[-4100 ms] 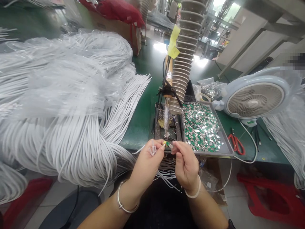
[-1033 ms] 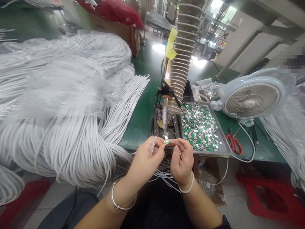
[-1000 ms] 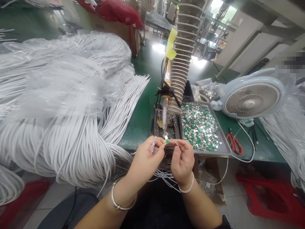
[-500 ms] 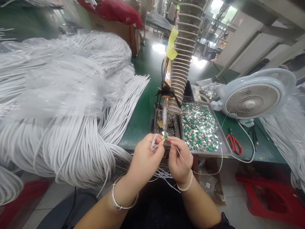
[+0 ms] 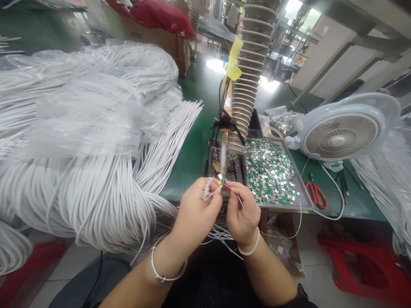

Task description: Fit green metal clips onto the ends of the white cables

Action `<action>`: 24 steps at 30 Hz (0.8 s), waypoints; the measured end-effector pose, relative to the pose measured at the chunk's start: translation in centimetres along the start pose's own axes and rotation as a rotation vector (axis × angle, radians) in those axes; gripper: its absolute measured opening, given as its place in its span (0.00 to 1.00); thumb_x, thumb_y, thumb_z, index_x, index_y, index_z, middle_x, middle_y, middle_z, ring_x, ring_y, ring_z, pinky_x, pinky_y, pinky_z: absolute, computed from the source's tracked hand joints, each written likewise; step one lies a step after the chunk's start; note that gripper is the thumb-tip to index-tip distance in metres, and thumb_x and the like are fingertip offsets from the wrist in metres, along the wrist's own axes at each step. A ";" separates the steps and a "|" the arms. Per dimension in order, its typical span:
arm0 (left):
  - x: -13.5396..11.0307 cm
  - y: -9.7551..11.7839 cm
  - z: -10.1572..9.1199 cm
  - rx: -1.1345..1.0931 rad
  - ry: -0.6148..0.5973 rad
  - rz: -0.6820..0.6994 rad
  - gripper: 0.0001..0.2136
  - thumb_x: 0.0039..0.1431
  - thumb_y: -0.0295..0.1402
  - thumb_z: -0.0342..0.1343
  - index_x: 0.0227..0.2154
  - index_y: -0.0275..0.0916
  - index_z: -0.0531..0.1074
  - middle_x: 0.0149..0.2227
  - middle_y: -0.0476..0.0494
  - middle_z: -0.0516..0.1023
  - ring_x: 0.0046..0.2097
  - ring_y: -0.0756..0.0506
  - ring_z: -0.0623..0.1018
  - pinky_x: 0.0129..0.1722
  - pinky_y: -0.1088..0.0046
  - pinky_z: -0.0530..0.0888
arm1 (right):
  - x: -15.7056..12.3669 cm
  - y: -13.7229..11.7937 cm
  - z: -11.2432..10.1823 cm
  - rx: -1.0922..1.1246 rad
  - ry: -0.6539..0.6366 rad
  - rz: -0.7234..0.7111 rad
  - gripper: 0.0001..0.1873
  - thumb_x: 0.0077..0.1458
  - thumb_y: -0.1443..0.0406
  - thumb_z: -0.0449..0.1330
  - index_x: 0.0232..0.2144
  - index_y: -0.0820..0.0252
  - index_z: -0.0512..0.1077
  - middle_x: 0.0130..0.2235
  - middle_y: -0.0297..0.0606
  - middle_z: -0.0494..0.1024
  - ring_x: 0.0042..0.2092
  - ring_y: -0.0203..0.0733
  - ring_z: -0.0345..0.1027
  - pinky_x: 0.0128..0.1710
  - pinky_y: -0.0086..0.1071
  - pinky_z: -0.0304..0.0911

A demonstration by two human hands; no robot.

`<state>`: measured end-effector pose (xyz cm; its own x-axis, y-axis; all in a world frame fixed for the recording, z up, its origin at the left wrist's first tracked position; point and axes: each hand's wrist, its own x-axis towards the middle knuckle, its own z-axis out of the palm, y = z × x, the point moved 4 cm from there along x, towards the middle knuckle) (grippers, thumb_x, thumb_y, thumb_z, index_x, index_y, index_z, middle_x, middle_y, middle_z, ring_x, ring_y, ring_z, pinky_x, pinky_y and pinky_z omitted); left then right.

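Note:
My left hand (image 5: pixel 197 209) is closed, thumb and forefinger pinching a small metal-and-green connector (image 5: pixel 220 176), mostly hidden by the fingertips. A small white plastic piece (image 5: pixel 208 191) sticks out between its fingers; I cannot make out its kind. My right hand (image 5: pixel 243 214) is closed on thin solder wire (image 5: pixel 299 216), which loops out to the right. Both hands' fingertips almost meet under the tip of an upright soldering iron (image 5: pixel 224 149), fixed tip down in a holder. A yellow spot shows at the left fingertips.
A grey tray (image 5: pixel 308 204) of many connectors (image 5: pixel 269 171) lies right of the iron. Red-handled cutters (image 5: pixel 317 194) and a fan (image 5: pixel 340 132) stand farther right. Bundled white cables (image 5: pixel 96 192) fill the left. A ribbed hose (image 5: pixel 248 72) hangs behind the iron.
The connector has shifted slightly at the fingertips, and less of its green part shows beside the iron tip. Both hands stay nearly in place, still gripping.

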<state>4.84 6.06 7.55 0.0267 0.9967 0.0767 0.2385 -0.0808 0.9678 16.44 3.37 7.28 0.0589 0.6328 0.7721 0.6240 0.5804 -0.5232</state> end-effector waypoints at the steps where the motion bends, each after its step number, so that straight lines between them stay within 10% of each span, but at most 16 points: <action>1: 0.0 0.0 0.0 -0.006 0.004 0.007 0.03 0.53 0.29 0.51 0.26 0.39 0.65 0.35 0.46 0.75 0.33 0.49 0.74 0.33 0.73 0.70 | 0.0 0.0 0.0 0.000 0.002 -0.003 0.12 0.57 0.74 0.50 0.42 0.57 0.66 0.39 0.42 0.77 0.42 0.42 0.73 0.39 0.39 0.73; 24: -1.5 -1.7 0.7 -0.085 -0.133 0.079 0.04 0.58 0.29 0.47 0.29 0.40 0.64 0.35 0.46 0.72 0.38 0.48 0.73 0.40 0.72 0.69 | -1.5 -0.1 -0.7 0.051 -0.096 0.055 0.13 0.56 0.74 0.49 0.41 0.58 0.66 0.38 0.42 0.75 0.42 0.42 0.71 0.40 0.39 0.71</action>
<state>5.07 4.72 5.58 0.1715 0.9770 0.1265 0.1481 -0.1526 0.9771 16.81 2.02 6.40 0.0154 0.7094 0.7047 0.5809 0.5672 -0.5837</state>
